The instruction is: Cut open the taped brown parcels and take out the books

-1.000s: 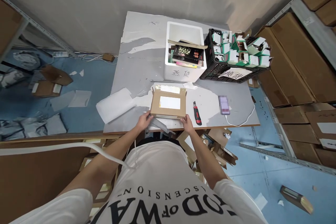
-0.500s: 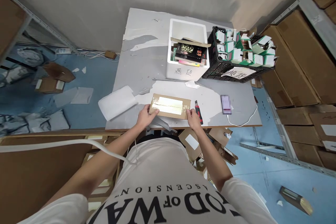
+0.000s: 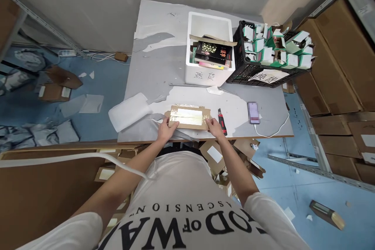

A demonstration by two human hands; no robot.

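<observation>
A small brown cardboard box (image 3: 190, 117) with a white label and shiny clear tape is held between both hands over the front of the table (image 3: 158, 70). My left hand (image 3: 167, 129) grips its left end, thumb on top. At the right end, my right hand (image 3: 215, 127) has its thumb and fingers closed on the box. A red and black box cutter (image 3: 222, 122) lies just right of my right hand. To the left of my left hand rests a white padded sheet or pouch (image 3: 129, 111). Torn grey plastic lies partly under the box.
Behind the box stand a white foam bin (image 3: 209, 77) of books or flat packs and a black crate (image 3: 269, 78) full of green-white cartons. A phone (image 3: 253, 112) with a cable lies right. Cardboard boxes line the right shelves; a white cord crosses at lower left.
The box has tilted a little, and its far edge with loose tape now shows. Both hands still hold it. The camera view has shifted slightly.
</observation>
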